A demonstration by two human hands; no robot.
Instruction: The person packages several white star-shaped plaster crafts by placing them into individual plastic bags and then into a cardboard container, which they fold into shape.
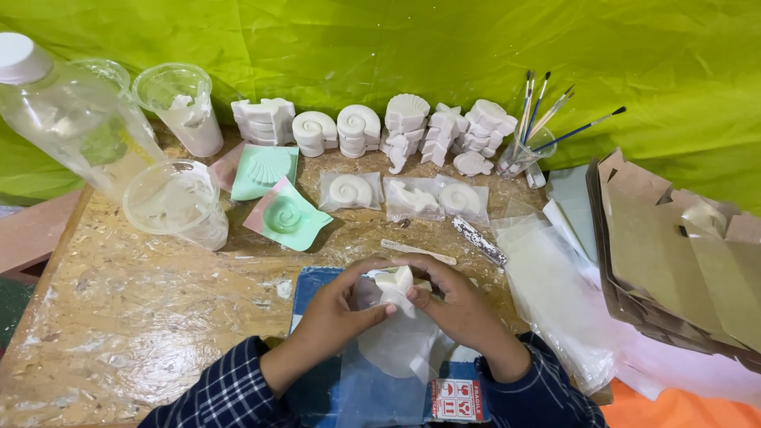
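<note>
Head view of a worktable. At the near centre, the left hand (337,311) and the right hand (453,305) meet over a blue mat (317,289), both with fingers curled closed around a small white plaster cast (396,284) (its exact shape is partly hidden by the fingers) and the clear plastic bag (400,349) that hangs from it toward the near edge. The cast sits between the two thumbs, raised just above the mat. A flat wooden stick (418,252) lies on the table (143,317) just beyond the hands. Farther back lie three bagged casts (404,196) in a row, with two green shell moulds (273,194) to their left. Along the far edge stand stacks of white shell-shaped casts (372,131). At the far left are clear plastic cups (176,202) and a tilted clear bottle (63,115) with a white cap. At the far right, a small glass with paintbrushes (539,127) stands beside a pile of clear bags (555,277) and a stack of brown cardboard pieces (674,246). A green cloth (444,47) backs the scene.
</note>
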